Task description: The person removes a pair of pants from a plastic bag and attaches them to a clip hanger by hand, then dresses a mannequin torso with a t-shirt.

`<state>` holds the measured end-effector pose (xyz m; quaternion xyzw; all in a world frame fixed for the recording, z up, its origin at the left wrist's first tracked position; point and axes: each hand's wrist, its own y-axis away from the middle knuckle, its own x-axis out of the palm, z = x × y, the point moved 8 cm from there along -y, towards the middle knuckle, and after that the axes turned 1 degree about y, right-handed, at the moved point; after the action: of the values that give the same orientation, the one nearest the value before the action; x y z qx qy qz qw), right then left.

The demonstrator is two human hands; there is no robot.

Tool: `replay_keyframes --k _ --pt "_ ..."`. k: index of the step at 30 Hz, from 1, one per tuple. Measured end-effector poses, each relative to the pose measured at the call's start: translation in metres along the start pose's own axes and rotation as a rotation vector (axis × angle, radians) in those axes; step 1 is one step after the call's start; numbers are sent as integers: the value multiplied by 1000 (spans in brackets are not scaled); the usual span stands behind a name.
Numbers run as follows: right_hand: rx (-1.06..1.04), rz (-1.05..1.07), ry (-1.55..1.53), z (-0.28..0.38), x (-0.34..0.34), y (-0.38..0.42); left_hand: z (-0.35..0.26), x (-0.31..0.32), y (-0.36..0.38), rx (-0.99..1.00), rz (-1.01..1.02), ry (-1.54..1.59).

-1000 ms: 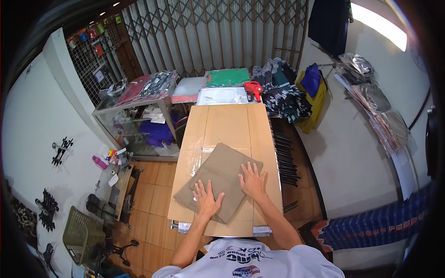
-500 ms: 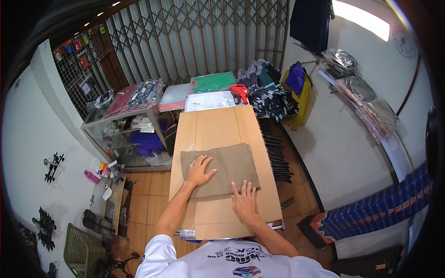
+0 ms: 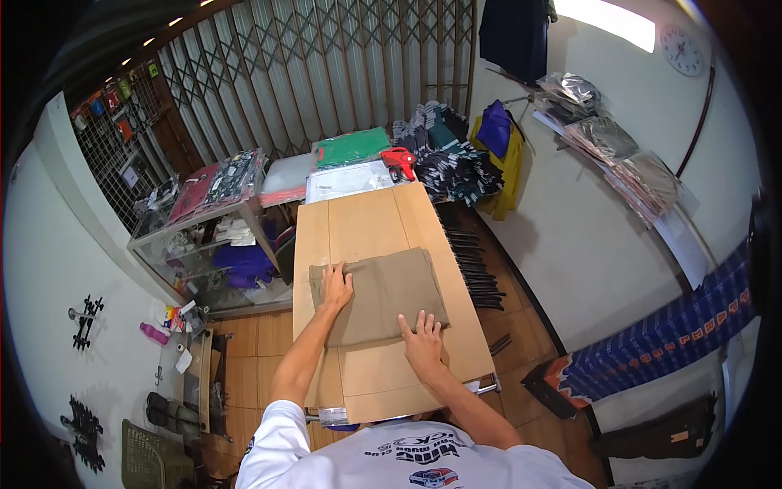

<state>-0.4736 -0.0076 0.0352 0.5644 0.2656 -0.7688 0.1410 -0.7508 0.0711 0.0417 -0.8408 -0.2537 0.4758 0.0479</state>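
A folded olive-brown cloth garment [image 3: 383, 285] lies flat on the tan tabletop [image 3: 375, 379] in front of me; its exact kind cannot be told. My left hand [image 3: 335, 290] rests on its left part, fingers stretched toward the far left corner. At the near right edge, my right hand [image 3: 423, 341] lies with fingers spread, the tips touching the cloth and the palm over the tabletop. Neither hand grips anything.
Beyond the table are a white sheet [image 3: 350, 181], a red handheld tool [image 3: 398, 163] and a green packed garment [image 3: 354, 147]. A glass cabinet [image 3: 204, 232] stands at left. Black hangers [image 3: 472, 269] line the right side, below a heap of striped textiles [image 3: 456, 167].
My left hand has shifted from the upper middle of the garment toward its left edge, its fingers closer together. My right hand stays by the near right edge. The view has turned slightly right.
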Motion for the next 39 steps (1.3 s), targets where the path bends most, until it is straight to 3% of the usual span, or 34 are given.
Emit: replay_keyframes --k 4,6,14,17,18,19,21,23,26,28,29,31,33,35,39 --pt "18 -25 -23 -3 0 -7 -13 -10 -8 21 44 -42" --pt "19 -54 -34 -4 1 -15 -23 -26 -10 93 -68 168" --pt "71 -150 -111 -11 -1 -48 -80 -81 27 102 -40 410" --pt "64 -231 -291 -19 -25 -39 -87 -90 57 162 -64 461" --pt "154 -276 -609 -33 -31 -33 -89 -91 68 173 -45 499" --pt "244 -314 -925 -49 -29 -27 -91 -95 84 55 49 506" --pt "391 -438 -1096 -83 -22 -9 -104 -112 113 254 -66 576" --pt "484 -542 -1130 -102 -47 21 -104 -117 141 -11 226 516" --pt "589 -515 -989 -130 -69 53 -113 -127 179 11 345 526" --pt "656 -563 -1105 -145 -74 69 -117 -114 206 -17 621 601" --pt "681 -564 -1067 -148 -78 78 -117 -115 211 -21 629 604" --pt "661 -572 -1011 -141 -84 82 -127 -108 230 124 853 497" --pt "638 -579 -959 -120 -97 83 -128 -106 229 117 878 547" --pt "484 -443 -706 -75 -105 72 -128 -97 217 118 902 595" --pt "269 -120 -336 11 -76 66 -107 -72 148 100 654 589"
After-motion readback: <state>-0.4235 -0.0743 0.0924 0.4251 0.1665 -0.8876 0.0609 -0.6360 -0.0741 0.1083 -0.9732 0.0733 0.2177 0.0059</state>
